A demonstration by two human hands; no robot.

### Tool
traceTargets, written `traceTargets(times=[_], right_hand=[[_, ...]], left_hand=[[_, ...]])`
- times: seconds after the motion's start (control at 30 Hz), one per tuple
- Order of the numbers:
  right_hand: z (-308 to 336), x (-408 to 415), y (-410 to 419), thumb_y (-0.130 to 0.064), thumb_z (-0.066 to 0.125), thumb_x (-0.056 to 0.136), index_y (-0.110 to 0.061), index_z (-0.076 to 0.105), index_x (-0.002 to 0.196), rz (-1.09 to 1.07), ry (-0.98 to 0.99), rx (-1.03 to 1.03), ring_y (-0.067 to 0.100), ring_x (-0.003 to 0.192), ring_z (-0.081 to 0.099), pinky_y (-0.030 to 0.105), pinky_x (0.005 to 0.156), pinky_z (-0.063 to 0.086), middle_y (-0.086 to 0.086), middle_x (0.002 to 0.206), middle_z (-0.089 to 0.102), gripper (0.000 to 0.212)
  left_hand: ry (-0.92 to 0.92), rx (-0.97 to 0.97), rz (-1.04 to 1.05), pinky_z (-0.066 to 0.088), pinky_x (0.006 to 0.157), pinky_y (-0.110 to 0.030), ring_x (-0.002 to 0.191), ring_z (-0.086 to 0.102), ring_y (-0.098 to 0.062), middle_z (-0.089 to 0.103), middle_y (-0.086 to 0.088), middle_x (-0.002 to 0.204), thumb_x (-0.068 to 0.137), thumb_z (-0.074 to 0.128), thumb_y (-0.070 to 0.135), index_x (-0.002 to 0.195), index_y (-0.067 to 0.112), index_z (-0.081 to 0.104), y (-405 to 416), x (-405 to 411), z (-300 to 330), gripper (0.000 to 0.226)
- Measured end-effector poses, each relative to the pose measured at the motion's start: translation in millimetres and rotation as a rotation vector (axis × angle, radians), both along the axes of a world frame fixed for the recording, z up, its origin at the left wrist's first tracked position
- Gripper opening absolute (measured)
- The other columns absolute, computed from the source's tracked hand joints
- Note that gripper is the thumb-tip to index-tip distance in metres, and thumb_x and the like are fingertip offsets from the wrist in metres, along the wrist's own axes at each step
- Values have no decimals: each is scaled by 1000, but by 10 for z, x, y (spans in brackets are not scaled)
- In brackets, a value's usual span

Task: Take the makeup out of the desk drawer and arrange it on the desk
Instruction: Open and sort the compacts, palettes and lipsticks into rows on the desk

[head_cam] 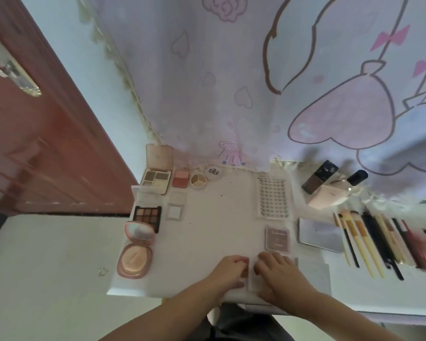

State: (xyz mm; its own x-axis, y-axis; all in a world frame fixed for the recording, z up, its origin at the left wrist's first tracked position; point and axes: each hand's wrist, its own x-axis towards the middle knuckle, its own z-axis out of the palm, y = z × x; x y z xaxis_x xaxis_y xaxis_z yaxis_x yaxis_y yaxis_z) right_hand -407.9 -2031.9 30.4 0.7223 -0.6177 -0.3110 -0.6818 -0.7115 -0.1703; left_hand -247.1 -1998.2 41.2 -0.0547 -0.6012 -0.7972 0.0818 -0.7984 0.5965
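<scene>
At the near edge of the white desk (217, 217), my left hand (228, 270) and my right hand (277, 271) together hold a small clear flat case (252, 276); its contents are hidden by my fingers. Makeup lies arranged on the desk. On the left are an open eyeshadow palette (156, 179), a blush (181, 178), a round concealer (198, 181), a dark palette (148, 216) and a pink open compact (134, 258). On the right lie a lash tray (274, 196) and a small mauve box (277, 238). The drawer is not visible.
Further right are a silver mirror (321, 235), a row of several brushes and pencils (374, 242), a foundation bottle (319, 177) and a pink box (324, 196). A patterned curtain (256, 82) hangs behind the desk. A red-brown door (35, 131) is at the left.
</scene>
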Motion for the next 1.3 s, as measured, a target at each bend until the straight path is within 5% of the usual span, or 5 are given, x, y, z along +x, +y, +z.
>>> traceTargets(times=[0.2, 0.6, 0.9, 1.03, 1.3], right_hand=[[364, 523, -134, -53, 64, 77, -30, 49, 111, -258, -363, 278, 8, 107, 46, 22, 92, 41, -13, 116, 48, 44], [550, 1343, -770, -24, 50, 97, -8, 66, 104, -438, -386, 987, 17, 87, 71, 27, 77, 57, 5, 99, 73, 23], [73, 2129, -680, -23, 51, 97, -9, 65, 111, -461, -293, 924, 16, 68, 66, 20, 60, 53, 8, 84, 71, 25], [5, 2249, -608, -26, 47, 98, -7, 69, 109, -237, -186, 599, 18, 87, 62, 21, 76, 45, 7, 99, 70, 31], [169, 1892, -727, -26, 45, 98, -16, 63, 120, -137, -153, 374, 17, 108, 57, 27, 95, 43, 0, 117, 62, 30]], left_hand=[[649, 118, 311, 51, 88, -39, 87, 64, -25, 64, -15, 109, 95, 42, 46, 118, 7, 62, 86, 426, 72, 49], [775, 162, 611, 56, 76, -45, 95, 62, -40, 58, -31, 119, 91, 43, 40, 122, -4, 59, 575, 1090, -2, 56], [468, 262, 929, 49, 84, -49, 92, 61, -40, 64, -31, 99, 92, 49, 8, 95, -7, 57, 970, 1364, -138, 17], [486, 304, 1059, 57, 64, -47, 91, 58, -42, 55, -38, 113, 92, 43, 5, 94, -6, 50, 1020, 1437, -75, 13], [413, 408, 909, 45, 79, -51, 83, 57, -39, 55, -32, 92, 94, 41, 7, 91, -5, 44, 899, 1298, 66, 12]])
